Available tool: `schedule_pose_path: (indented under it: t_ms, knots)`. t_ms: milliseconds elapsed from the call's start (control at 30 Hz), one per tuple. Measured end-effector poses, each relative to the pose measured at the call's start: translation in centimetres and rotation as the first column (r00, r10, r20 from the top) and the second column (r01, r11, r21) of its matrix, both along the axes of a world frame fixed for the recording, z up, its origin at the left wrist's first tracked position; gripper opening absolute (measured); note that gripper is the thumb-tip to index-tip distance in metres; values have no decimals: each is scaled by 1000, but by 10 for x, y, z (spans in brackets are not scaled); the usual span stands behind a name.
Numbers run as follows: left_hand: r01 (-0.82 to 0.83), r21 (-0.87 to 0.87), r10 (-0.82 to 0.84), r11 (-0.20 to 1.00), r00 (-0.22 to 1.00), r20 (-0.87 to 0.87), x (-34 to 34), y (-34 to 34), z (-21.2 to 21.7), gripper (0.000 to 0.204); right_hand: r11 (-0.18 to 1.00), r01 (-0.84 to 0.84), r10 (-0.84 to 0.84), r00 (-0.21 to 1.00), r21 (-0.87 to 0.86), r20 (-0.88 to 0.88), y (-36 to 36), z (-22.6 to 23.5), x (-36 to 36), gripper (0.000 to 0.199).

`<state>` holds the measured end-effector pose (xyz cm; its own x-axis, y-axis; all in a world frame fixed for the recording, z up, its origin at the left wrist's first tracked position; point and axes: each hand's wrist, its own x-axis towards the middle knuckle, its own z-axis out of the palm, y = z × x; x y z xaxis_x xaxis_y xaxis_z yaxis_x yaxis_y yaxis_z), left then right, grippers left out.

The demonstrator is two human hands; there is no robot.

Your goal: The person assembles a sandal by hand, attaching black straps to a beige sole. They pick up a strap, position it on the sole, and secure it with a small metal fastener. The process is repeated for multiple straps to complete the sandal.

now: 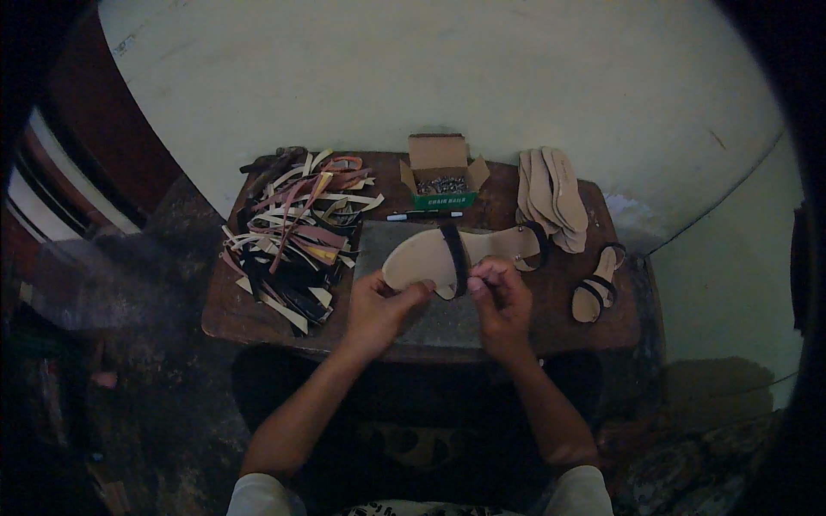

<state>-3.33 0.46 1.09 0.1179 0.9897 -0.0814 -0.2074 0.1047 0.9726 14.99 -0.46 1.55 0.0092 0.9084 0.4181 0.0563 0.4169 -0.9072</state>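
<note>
A beige-soled sandal [419,259] with a dark front strap [454,256] is held tilted above the grey slab on the low table. My left hand [377,311] grips its rounded toe end, thumb lying on the footbed. At the right edge of that strap, my right hand [502,303] has its thumb and fingertips pinched together; whatever is between them is too small to make out. The sandal's heel end, with a dark back strap [539,244], extends to the right beyond the right hand.
Loose strap strips [297,225] lie heaped on the wooden table [551,334] at left. An open green carton of small nails [442,200] stands at the back behind a marker [423,216]. Beige insoles [564,193] and another strapped sandal [592,297] are on the right. A wall rises behind.
</note>
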Motion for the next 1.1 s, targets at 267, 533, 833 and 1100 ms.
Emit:
schedule_pose_path:
  t_ms: [267, 533, 833, 1100]
  knots:
    - [-32, 76, 37, 997, 996, -77, 2, 1, 1, 25, 988, 82, -103, 980, 128, 170, 1, 3, 0, 13]
    - [-62, -27, 66, 998, 980, 187, 3, 6, -9, 26, 956, 76, -169, 933, 284, 319, -3, 9, -3, 17]
    - [-27, -37, 36, 999, 961, 273, 6, 9, -6, 33, 897, 122, -278, 903, 426, 328, -4, 13, -1, 19]
    - [60, -42, -43, 997, 944, 327, 2, 13, -10, 26, 902, 87, -249, 905, 423, 344, 0, 11, 2, 22]
